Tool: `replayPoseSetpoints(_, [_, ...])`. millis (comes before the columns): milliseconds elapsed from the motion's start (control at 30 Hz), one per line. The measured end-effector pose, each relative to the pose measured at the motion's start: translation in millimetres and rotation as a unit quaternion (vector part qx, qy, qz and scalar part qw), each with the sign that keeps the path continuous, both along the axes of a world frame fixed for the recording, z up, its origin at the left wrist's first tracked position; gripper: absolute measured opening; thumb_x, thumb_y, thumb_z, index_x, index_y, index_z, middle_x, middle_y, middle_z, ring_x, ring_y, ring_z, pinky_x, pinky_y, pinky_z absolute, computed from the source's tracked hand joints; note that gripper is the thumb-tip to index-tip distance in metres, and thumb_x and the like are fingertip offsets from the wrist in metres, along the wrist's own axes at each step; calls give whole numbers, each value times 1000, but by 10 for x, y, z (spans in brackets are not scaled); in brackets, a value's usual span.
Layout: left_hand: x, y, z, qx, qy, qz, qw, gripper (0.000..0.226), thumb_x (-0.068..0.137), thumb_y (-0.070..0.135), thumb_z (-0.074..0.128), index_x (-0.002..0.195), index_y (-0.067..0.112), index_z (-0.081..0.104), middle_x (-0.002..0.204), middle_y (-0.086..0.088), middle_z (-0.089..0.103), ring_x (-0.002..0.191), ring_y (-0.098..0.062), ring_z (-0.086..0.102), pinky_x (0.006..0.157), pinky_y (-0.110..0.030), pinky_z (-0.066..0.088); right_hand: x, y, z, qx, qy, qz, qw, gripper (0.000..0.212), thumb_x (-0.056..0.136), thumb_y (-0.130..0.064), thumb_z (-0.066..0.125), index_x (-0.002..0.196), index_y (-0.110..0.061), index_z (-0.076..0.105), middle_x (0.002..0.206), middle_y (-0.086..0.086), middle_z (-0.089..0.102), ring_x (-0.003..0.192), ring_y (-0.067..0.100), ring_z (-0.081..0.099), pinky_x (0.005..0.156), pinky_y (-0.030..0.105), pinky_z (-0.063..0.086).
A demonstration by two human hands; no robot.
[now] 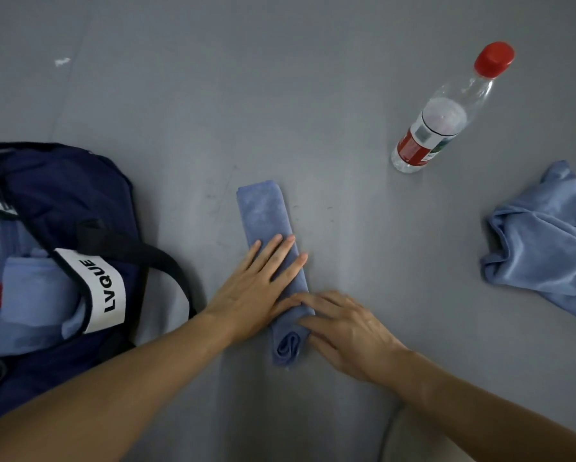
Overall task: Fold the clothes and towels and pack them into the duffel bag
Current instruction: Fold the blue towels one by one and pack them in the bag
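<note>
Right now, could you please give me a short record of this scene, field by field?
surface: grey surface
towel in work: narrow towel, folded into a long strip, near end rolled
left hand: left hand flat on the strip's middle, fingers straight
right hand: right hand rests on the rolled near end
bag: navy duffel bag at left, open, light blue cloth inside
still to fold: crumpled towel at right, untouched
other: bottle with red cap, standing apart from both towels
</note>
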State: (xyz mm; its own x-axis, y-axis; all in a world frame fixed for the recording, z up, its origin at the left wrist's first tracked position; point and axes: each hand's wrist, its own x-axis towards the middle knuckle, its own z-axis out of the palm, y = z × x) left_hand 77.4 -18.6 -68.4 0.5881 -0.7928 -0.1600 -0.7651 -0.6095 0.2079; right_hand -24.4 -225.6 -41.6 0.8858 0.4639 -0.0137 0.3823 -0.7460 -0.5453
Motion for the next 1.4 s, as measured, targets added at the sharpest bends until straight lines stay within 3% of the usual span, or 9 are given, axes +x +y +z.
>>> replayPoseSetpoints(133, [-154,178,271,-190,81,128,970,39,101,29,43,130,17,66,130,-1,65,117,-19,62,98,-41,53,85,166,38,70,107,-173,977,19,90,-31,62,97,-16,72,107,-5,70,105,17,57,90,34,50])
replayPoseSetpoints(300, [-353,277,446,-198,302,297,884,52,86,72,49,134,52,44,106,40,62,94,14,61,76,-7,45,276,307,31,103,207,-327,916,28,93,-30,62,72,-13,54,74,5,60,73,22,52,67,33,42])
replayPoseSetpoints(367, [-353,229,394,-200,296,311,881,52,84,63,62,131,52,43,98,45,59,89,16,60,73,-6,44,379,339,36,97,234,-356,900,28,94,-35,59,72,-19,50,75,9,61,70,26,52,63,31,38])
replayPoseSetpoints(500, [-248,125,285,-187,268,358,875,34,92,51,59,124,46,47,76,15,67,69,-3,64,68,-29,55,493,376,32,51,236,-358,902,30,93,-45,59,78,-25,43,72,-6,57,72,22,55,63,30,36])
replayPoseSetpoints(633, [-225,94,237,-167,240,367,883,34,93,53,53,124,41,46,70,12,62,67,-10,64,68,-32,55,369,296,17,-1,8,-229,974,35,93,-41,60,123,-23,54,122,-5,58,110,19,55,91,32,46])
replayPoseSetpoints(733, [-274,70,212,-155,192,371,895,41,94,49,57,131,36,46,92,11,67,83,-13,65,75,-32,53,250,165,-116,-138,-85,-45,986,65,93,-46,60,148,-14,45,156,7,39,141,29,41,108,44,42])
replayPoseSetpoints(900, [-378,59,159,-158,-48,180,970,50,97,16,59,145,8,51,145,-9,55,136,-30,50,110,-44,41,326,178,-171,-221,-96,-24,970,63,92,-43,53,148,-15,46,156,5,40,141,34,41,107,52,43])
replayPoseSetpoints(1067, [-411,157,10,-52,45,143,987,73,102,52,31,158,8,18,166,-4,14,154,-16,13,124,-37,11,360,213,-193,-199,-76,-36,976,63,94,-44,45,150,-15,43,159,4,37,140,34,43,107,53,42])
replayPoseSetpoints(1400, [-404,150,52,-129,157,209,957,72,100,36,55,159,24,17,164,11,21,151,-2,16,125,-35,20,447,156,-38,-56,-39,-89,994,64,74,-22,80,134,-8,60,123,8,67,115,31,61,98,44,50])
